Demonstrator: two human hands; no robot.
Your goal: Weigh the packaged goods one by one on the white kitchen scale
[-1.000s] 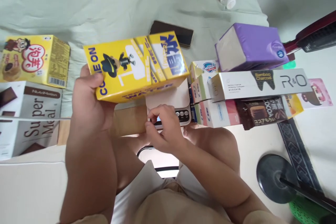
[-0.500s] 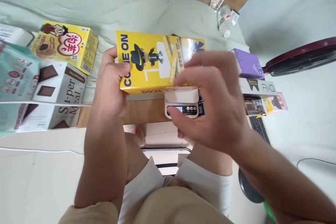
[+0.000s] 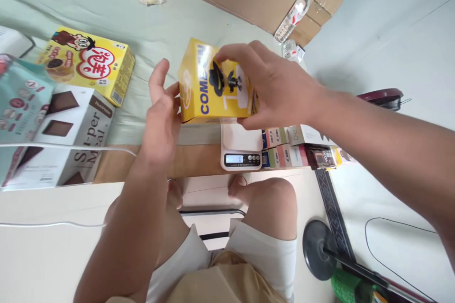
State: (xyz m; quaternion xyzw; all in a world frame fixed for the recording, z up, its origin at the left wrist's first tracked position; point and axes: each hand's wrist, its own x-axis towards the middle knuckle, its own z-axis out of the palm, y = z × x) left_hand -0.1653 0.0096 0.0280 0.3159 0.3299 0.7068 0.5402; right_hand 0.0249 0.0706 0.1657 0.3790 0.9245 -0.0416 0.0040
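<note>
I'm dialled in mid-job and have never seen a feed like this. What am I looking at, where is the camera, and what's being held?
There is no machine here: these are a person's two bare hands, filmed by one camera worn on their head, looking down past their knees. The right hand has its grip over the yellow cardboard box with blue lettering, held above the small white kitchen scale. The left hand is open, fingers spread, against the box's left end. The scale sits on a brown board at the edge of a pale green cloth. To the left lie a yellow snack box with a cartoon face and a white box with brown squares. Right of the scale is a row of small packets.
</note>
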